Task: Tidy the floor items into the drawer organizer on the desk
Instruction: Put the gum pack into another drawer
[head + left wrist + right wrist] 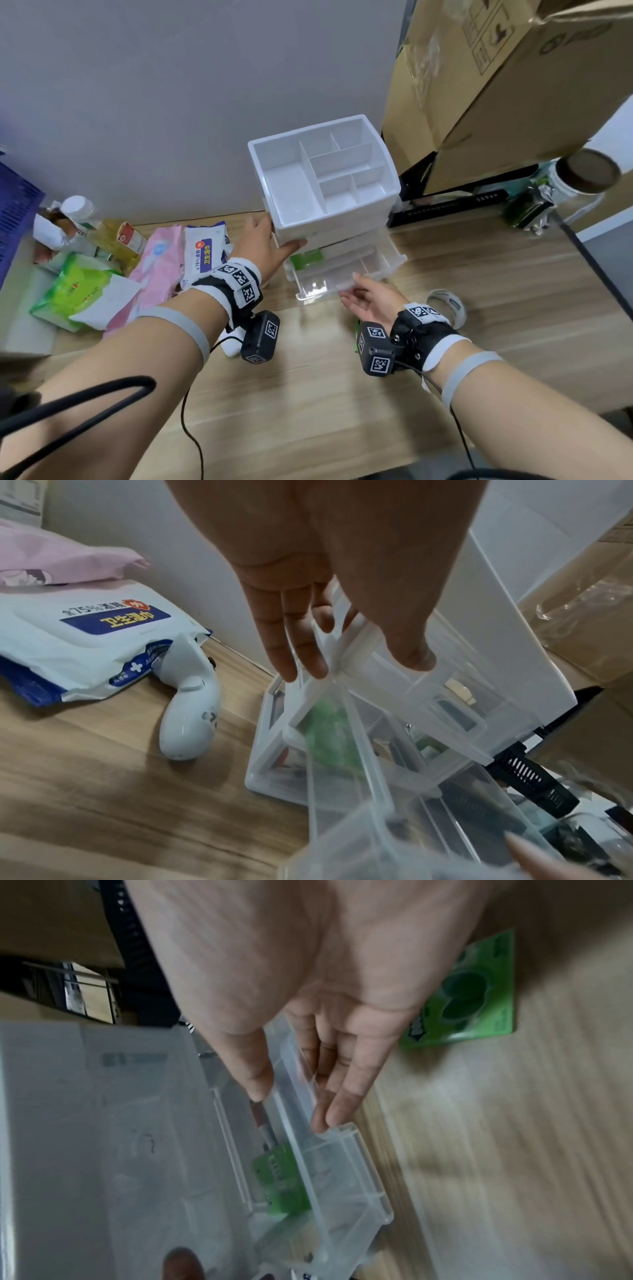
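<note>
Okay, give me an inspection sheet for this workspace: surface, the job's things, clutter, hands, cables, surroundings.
Surface: wooden desk, light grain.
Job's things: white drawer organizer, top tray compartments bare; clear drawer pulled out, a green item inside; green card pack lying on the desk.
Clutter: wet wipes pack, pink pack, green tissue pack, white controller, tape roll.
Hands: left hand steadies the organizer's side; right hand pinches the drawer's front edge.
Cables: black cables trailing from the wrist cameras.
Surroundings: grey wall, cardboard boxes, blue crate.
</note>
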`<act>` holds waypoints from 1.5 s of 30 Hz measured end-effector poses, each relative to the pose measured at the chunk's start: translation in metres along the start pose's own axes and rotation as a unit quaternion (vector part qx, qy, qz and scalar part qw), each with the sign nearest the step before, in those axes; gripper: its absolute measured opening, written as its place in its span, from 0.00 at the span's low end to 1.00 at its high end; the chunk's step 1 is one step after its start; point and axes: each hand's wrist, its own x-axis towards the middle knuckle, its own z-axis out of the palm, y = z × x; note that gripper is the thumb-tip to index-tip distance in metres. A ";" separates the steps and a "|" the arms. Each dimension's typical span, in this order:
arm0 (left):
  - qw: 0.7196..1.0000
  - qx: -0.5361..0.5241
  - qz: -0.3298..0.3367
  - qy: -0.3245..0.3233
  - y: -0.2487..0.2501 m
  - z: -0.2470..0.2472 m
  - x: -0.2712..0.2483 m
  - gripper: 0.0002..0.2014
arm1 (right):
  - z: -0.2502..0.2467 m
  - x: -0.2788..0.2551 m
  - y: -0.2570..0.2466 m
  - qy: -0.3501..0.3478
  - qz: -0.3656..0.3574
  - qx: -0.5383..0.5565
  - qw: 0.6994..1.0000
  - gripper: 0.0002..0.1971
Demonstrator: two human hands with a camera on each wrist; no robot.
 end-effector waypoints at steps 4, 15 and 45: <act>0.996 -0.065 -0.064 -0.007 0.000 0.010 -0.008 0.38 | -0.026 -0.014 0.007 -0.025 -0.015 -0.024 0.999 0.05; 0.896 -0.298 -0.240 -0.225 -0.006 0.039 -0.052 0.27 | -0.073 0.001 0.044 0.039 -0.119 -0.787 0.604 0.45; 0.921 -0.224 -0.168 -0.270 -0.008 0.028 -0.056 0.20 | 0.045 -0.013 -0.057 0.023 -0.159 -0.624 0.765 0.18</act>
